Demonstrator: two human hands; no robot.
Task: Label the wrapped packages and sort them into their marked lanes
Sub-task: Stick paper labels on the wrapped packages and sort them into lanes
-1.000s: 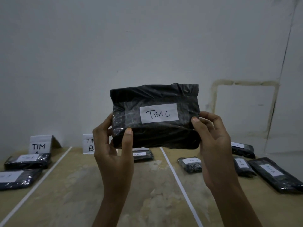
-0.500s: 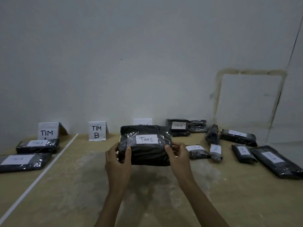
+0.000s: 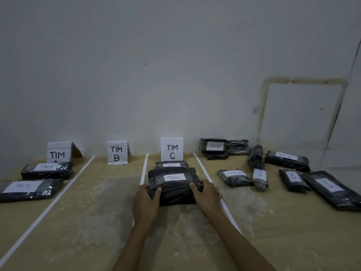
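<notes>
Package (image 3: 172,189) marked TIM C is down on the worktop (image 3: 97,222) in the third lane, between the white lines (image 3: 144,169), just in front of another TIM C parcel (image 3: 172,164) and the standing TIM C sign (image 3: 172,149). My left hand (image 3: 145,202) and right hand (image 3: 208,194) grip its near corners, fingers (image 3: 157,192) curled round the ends, thumbs on top. I'm holding both sides, I reckon, to square it in the lane with the label facing up. It's black plastic wrap, glossy, creased and soft-edged, with a white handwritten label under clear tape. The TIM B sign (image 3: 117,153) stands to the left, and labelled packs (image 3: 235,178) lie scattered well off to the right.
</notes>
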